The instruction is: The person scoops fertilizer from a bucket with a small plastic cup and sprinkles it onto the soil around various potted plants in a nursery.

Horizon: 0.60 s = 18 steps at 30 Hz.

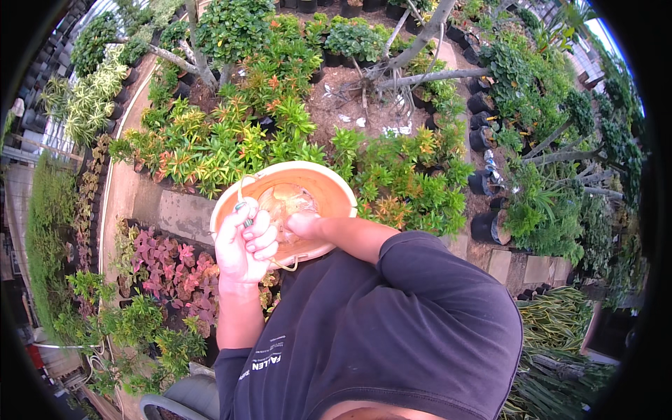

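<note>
An orange bucket [336, 194] with a pale rim hangs tilted in front of my chest. My left hand [245, 244] is raised at its near left side, fingers curled around the grip of the bucket's thin handle [248, 222], which has green on it. My right hand [303, 224] reaches down inside the bucket, its fingers mostly hidden. Beside those fingers, at the bottom, lies some crumpled, see-through material [289, 198], perhaps a plastic bag. Whether the right hand grips any of it cannot be seen.
Green and orange-leaved shrubs [231, 142] grow beyond the bucket. Pink-leaved plants [173, 268] stand at left, near a dark container [184, 399]. Paving slabs [186, 212] run behind the bucket. Bare branches [420, 77] reach over the bed; black pots [485, 228] line the right.
</note>
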### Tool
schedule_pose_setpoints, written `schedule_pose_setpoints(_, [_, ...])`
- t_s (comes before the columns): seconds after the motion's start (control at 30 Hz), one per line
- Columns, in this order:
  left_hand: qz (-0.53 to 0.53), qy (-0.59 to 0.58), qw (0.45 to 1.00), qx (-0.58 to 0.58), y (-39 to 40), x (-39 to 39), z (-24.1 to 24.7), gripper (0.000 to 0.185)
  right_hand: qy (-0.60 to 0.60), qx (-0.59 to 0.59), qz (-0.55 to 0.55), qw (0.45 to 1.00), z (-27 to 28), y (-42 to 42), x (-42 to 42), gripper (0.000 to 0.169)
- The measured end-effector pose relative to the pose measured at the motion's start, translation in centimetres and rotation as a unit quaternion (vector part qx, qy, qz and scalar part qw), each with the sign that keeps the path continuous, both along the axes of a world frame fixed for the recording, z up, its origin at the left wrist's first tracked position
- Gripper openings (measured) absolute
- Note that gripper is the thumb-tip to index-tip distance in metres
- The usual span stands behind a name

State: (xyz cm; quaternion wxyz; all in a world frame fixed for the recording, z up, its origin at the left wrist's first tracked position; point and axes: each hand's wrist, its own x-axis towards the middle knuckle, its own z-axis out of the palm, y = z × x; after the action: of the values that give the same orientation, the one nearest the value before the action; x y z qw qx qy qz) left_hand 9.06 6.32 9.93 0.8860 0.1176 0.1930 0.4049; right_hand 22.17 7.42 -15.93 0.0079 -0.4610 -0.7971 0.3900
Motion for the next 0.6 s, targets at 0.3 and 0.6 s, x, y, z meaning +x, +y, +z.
schedule_pose_setpoints(0.3, [0.03, 0.002, 0.999, -0.041, 0.5, -1.8, -4.3, 0.018, 0.247, 0.069, -0.1, 0.961, 3.6, -0.8, 4.0, 0.007])
schedule_pose_setpoints(0.6, [0.077, 0.091, 0.988, -0.095, -1.2, -4.1, -11.9, 0.022, 0.146, 0.113, -0.35, 0.918, 10.4, -4.9, 15.5, 0.011])
